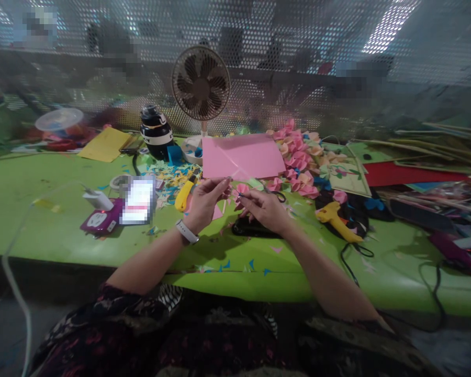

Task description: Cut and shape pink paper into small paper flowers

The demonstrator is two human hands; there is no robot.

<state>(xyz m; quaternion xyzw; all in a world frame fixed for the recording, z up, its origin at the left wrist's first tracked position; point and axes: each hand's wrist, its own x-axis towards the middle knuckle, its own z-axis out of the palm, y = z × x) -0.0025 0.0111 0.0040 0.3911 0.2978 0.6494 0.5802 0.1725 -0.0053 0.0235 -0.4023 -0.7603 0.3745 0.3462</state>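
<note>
**A:** What are the hands holding?

**B:** A pink paper sheet, raised upright above the green table. The left hand pinches its lower edge between fingertips. The right hand is clenched round scissors; their dark handle loops show beside the knuckles, with the blades meeting that same lower edge of the sheet.

**A:** What lies around the sheet?

**B:** Just below it, under the right hand, lies a black flat object that I cannot identify. Left of the sheet, a yellow utility knife rests among paper scraps. Right of it is a heap of pink and peach paper flowers, and beyond those a yellow glue gun with a black cord running to the table's near edge. Behind the sheet stands a small desk fan, with a black bottle to the fan's left and a yellow paper further left.

**A:** Any open room?

**B:** Yes. Below the sheet, the strip of table toward the near edge holds only small blue and pink offcuts. Far left of the sheet is broad bare green, past a blurred phone, a purple device and a white charger.

**A:** Any readable writing?

**B:** None. The bottle carries white markings, too small to make out.
</note>
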